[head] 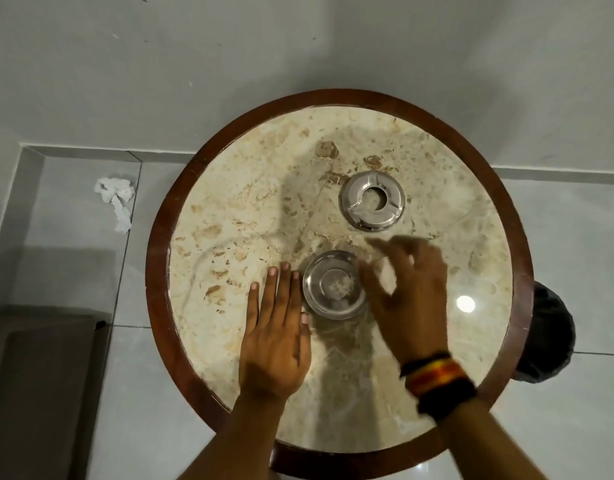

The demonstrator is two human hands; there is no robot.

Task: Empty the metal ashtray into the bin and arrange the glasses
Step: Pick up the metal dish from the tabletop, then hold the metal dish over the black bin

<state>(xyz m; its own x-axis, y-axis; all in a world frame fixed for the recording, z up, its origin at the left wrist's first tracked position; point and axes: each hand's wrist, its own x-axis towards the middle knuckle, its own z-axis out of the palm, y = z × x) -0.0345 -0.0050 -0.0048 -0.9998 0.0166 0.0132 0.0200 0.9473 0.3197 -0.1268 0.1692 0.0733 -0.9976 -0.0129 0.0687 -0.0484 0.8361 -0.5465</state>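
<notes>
- Sitting open on the marble table top [229,209], just nearer the camera than the table's middle, the metal ashtray bowl [335,285] shows pale ash residue at its centre.
- Lying apart from it, farther from the camera and slightly right, is the ashtray's ring-shaped metal lid [373,200], with a round hole in its middle and notches in its rim.
- Flanking the bowl on its left side, the left hand [276,337] lies flat, palm down on the marble, fingers straight and together; its fingertips [273,271] reach level with the bowl's far rim, and the finger edge sits just beside the bowl, touching or nearly so. It grasps nothing.
- On the bowl's right side, the right hand [407,299] is spread with fingers splayed and blurred by motion; its thumb side is at the bowl's right rim. It is unclenched and holds nothing; whether it touches the bowl I cannot tell.
- So the bowl lies between the two hands, enclosed by neither.
- Around the right wrist are black, red and yellow thread bands [437,382].
- A dark wooden rim [160,237] borders the round table.
- Beyond the table's right edge, partly hidden, is a bin with a black liner [551,334].
- On the grey tiled floor [73,271] to the left lies a crumpled white tissue [116,202], near the wall.
</notes>
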